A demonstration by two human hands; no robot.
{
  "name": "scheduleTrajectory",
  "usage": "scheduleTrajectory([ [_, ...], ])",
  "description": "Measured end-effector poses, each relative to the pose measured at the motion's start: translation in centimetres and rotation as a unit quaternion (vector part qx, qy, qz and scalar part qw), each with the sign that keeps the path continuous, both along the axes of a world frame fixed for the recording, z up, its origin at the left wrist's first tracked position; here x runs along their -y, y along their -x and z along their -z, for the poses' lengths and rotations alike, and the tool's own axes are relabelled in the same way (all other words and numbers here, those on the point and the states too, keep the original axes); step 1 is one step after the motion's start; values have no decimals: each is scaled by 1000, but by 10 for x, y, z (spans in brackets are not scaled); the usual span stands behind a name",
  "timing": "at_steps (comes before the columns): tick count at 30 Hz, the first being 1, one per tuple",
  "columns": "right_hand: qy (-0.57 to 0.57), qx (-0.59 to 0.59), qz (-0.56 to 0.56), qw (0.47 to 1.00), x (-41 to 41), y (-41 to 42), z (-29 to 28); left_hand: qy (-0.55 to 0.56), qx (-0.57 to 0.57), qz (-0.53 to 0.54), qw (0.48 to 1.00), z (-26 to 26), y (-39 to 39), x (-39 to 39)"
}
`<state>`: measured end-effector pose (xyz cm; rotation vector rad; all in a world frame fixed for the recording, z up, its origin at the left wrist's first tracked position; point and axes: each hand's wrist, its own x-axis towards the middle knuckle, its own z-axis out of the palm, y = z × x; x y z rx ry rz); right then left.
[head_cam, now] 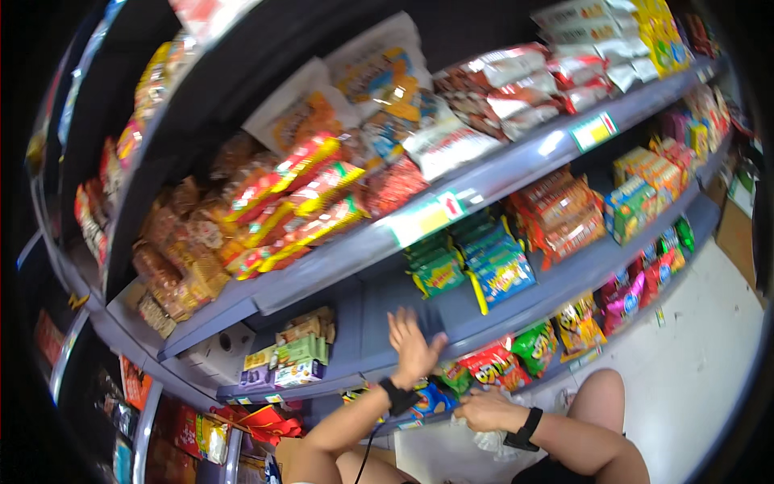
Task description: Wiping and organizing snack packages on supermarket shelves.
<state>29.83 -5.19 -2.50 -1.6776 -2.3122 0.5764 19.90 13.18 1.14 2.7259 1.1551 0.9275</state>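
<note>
My left hand [413,348], with a black band at the wrist, reaches over the bare part of a grey shelf [387,314], its fingers spread and nothing in them; the fingertips are blurred. Lower right, my right hand [487,411] is curled around a crumpled clear plastic bag [497,444], in front of the bottom shelf. Beyond my left hand stand green snack packets [438,272] and blue snack packets [505,272]. Left of it are stacked small boxes [296,357]. A red chip bag [499,363] and a green chip bag [535,348] lie near my right hand.
An upper shelf edge [502,187] with price tags runs above my hands, holding many bagged snacks. Orange-red packets [562,218] and small cartons [650,181] stand further right. Another shelving unit is at the left. My knee [598,402] is beside the right arm, above a pale floor [683,363].
</note>
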Motion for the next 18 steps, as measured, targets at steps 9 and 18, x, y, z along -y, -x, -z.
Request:
scheduleTrajectory([
  [9, 84, 96, -114, 985, -12, 44, 55, -245, 132, 152, 948, -180, 72, 86],
  [18, 41, 71, -127, 988, -19, 44, 37, 12, 253, -6, 967, -364, 109, -73],
])
